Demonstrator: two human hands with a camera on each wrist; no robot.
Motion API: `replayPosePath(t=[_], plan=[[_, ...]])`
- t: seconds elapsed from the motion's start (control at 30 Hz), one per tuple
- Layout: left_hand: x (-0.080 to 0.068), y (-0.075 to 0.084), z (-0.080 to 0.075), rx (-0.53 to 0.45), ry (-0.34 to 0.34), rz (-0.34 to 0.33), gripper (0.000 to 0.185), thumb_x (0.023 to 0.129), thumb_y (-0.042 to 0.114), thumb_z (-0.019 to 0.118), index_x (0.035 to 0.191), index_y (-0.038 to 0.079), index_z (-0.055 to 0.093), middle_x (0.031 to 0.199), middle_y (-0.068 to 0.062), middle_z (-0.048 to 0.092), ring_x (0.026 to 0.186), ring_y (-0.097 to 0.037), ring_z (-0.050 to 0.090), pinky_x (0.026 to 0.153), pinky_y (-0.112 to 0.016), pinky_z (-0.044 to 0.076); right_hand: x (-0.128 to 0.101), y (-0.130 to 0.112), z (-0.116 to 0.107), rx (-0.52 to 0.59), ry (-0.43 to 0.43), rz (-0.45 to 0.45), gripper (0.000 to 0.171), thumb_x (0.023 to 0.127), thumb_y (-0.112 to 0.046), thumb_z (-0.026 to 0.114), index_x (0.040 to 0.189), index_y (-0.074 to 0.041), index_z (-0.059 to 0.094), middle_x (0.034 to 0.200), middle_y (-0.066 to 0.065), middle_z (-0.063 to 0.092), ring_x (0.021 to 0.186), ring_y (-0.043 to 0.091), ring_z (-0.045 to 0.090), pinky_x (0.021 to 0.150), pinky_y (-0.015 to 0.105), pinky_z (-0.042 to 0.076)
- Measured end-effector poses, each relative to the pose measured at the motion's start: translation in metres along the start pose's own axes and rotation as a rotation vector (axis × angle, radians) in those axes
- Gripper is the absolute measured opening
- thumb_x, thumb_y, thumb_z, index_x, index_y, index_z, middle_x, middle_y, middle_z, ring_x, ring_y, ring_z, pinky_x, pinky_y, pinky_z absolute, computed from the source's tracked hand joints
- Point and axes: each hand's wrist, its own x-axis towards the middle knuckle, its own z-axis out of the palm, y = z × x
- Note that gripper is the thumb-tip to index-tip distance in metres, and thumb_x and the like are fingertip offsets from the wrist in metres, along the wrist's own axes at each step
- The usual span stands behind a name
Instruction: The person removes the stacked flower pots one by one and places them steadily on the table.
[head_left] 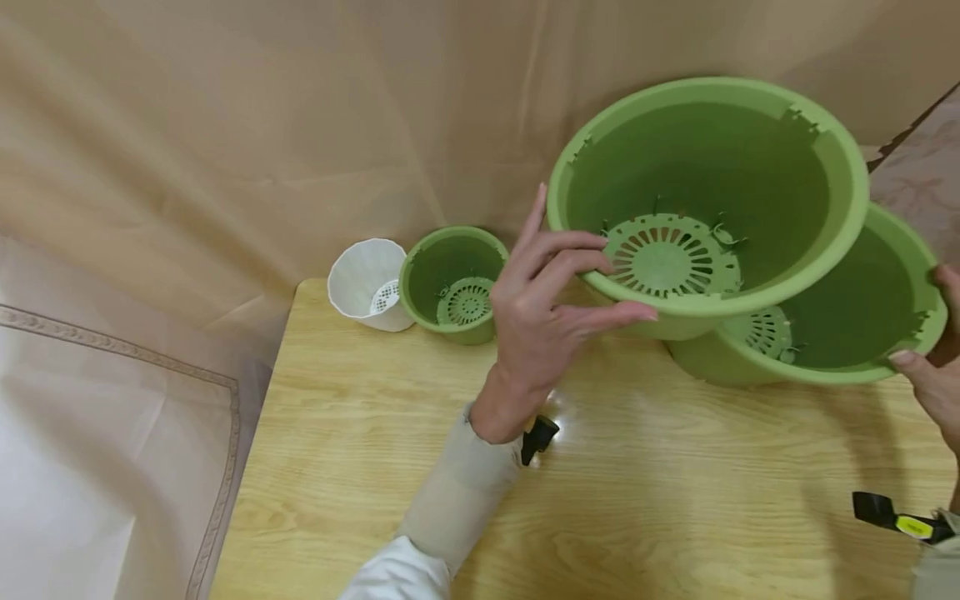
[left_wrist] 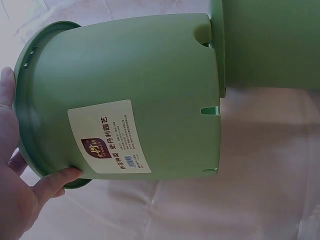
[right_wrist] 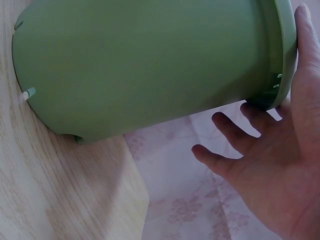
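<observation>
Two big green pots in hand, tilted. L hand [head_left: 547,308] pinches rim of upper large pot [head_left: 712,192] — lifted off table [head_left: 420,467]. R hand [head_left: 933,367] holds rim of lower large pot [head_left: 862,325], base touching table edge. Small green pot [head_left: 453,283] and white pot [head_left: 367,279] stand apart at back. Est: two big pots apart, not nested — smaller ones untouched.

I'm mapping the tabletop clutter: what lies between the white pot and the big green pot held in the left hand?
The small green pot stands there in the head view, touching the white pot, left of the left hand gripping the big green pot.
</observation>
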Motion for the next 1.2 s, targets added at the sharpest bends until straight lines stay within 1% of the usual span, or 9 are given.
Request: replayPosePath(t=[0.07,0.27,0.33,0.43,0.53,0.6,0.73,0.87,1.2], plan=[[-0.002,-0.001,-0.002,-0.007,0.013,-0.006,0.051,0.041,0.029,0.097,0.07,0.001,0.067,0.081,-0.013,0.071,0.077,-0.019,0.071,0.112,-0.052,0.036,-0.001,-0.001,0.002,0.073,0.011,0.033,0.074,0.091,-0.003,0.07,0.153,0.002,0.03,0.155,0.014,0.033,0.138,0.021,0.039,0.103,0.013,0.038],[-0.006,-0.004,-0.007,-0.013,0.052,-0.005,0.051,0.04,0.029,0.096,0.069,0.0,0.065,0.082,-0.015,0.07,0.079,-0.021,0.071,0.111,-0.055,0.036,-0.001,-0.001,0.003,0.028,0.05,0.047,0.075,0.093,-0.002,0.068,0.154,0.004,0.025,0.157,0.017,0.027,0.143,0.025,0.031,0.106,0.013,0.036],[-0.007,-0.005,-0.009,-0.014,0.063,-0.008,0.051,0.042,0.031,0.095,0.069,0.0,0.065,0.082,-0.015,0.07,0.081,-0.022,0.071,0.111,-0.055,0.036,0.0,-0.001,0.002,0.063,0.052,0.049,0.075,0.092,0.0,0.068,0.154,0.004,0.025,0.157,0.017,0.026,0.144,0.025,0.03,0.105,0.014,0.037],[-0.008,-0.005,-0.012,-0.023,0.075,-0.018,0.05,0.056,0.041,0.091,0.069,-0.001,0.065,0.083,-0.015,0.07,0.082,-0.022,0.071,0.111,-0.056,0.036,0.001,-0.001,0.002,0.051,0.058,0.062,0.074,0.092,0.0,0.068,0.153,0.003,0.027,0.157,0.016,0.028,0.142,0.024,0.032,0.103,0.013,0.039],[-0.01,-0.005,-0.015,-0.03,0.086,-0.026,0.053,0.072,0.051,0.079,0.069,-0.001,0.066,0.082,-0.016,0.07,0.081,-0.023,0.071,0.111,-0.057,0.035,0.0,-0.001,0.002,0.003,0.07,0.058,0.072,0.093,-0.001,0.068,0.152,0.004,0.028,0.154,0.014,0.033,0.138,0.022,0.038,0.1,0.011,0.041],[-0.011,-0.005,-0.016,-0.034,0.097,-0.03,0.056,0.078,0.053,0.072,0.068,-0.002,0.065,0.081,-0.017,0.069,0.079,-0.023,0.071,0.111,-0.058,0.035,-0.002,0.0,0.001,0.005,0.077,0.048,0.072,0.092,-0.001,0.068,0.152,0.005,0.029,0.151,0.013,0.037,0.135,0.02,0.043,0.099,0.011,0.042],[-0.016,-0.009,-0.019,-0.031,0.126,-0.043,0.058,0.079,0.055,0.071,0.068,-0.002,0.065,0.08,-0.017,0.068,0.076,-0.024,0.07,0.11,-0.059,0.035,-0.002,0.002,-0.001,0.076,0.075,0.01,0.073,0.09,0.001,0.07,0.15,0.008,0.03,0.147,0.014,0.044,0.129,0.017,0.05,0.096,0.011,0.044],[-0.02,-0.013,-0.022,-0.014,0.154,-0.055,0.059,0.079,0.056,0.071,0.068,-0.001,0.065,0.079,-0.017,0.067,0.077,-0.025,0.07,0.11,-0.059,0.036,-0.002,0.003,-0.002,0.065,0.068,-0.007,0.073,0.09,-0.001,0.07,0.15,0.008,0.03,0.148,0.014,0.042,0.131,0.016,0.049,0.097,0.011,0.044],[-0.033,-0.021,-0.023,0.004,0.127,-0.076,0.058,0.079,0.056,0.07,0.068,-0.001,0.065,0.082,-0.016,0.068,0.078,-0.025,0.07,0.11,-0.058,0.036,-0.002,0.001,0.0,0.008,0.078,0.025,0.071,0.093,0.002,0.066,0.152,0.006,0.028,0.149,0.013,0.041,0.133,0.016,0.046,0.098,0.011,0.043]])
